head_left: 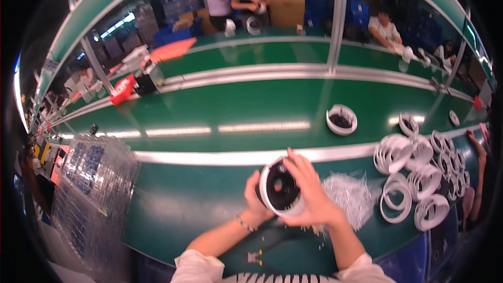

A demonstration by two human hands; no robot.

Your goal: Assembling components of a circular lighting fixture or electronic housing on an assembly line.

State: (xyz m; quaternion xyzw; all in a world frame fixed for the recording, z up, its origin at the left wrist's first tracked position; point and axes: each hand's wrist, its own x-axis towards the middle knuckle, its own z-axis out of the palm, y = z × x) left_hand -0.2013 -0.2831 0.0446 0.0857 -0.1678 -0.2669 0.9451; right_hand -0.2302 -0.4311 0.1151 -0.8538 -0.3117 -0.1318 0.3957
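Observation:
Between my two hands, above the near green bench, is a round white housing [287, 210] with a black interior; its open side faces up toward me. My left hand [255, 199] wraps the housing's left side, with a bracelet at the wrist. On its other side, my right hand [313, 195] grips the rim and wall, fingers pointing away from me. Just right of that hand lies a heap of thin white plastic strips [350, 199]. Below the hands a small tool like pliers [255, 257], with a metal head and yellow parts, rests on the bench.
Stacks of white rings [427, 181] crowd the right of the bench. A similar white housing [341, 120] and smaller ring parts sit on the green belt [225, 102] beyond. Clear plastic trays [94, 194] pile up at left. Other people work across the line and at far right.

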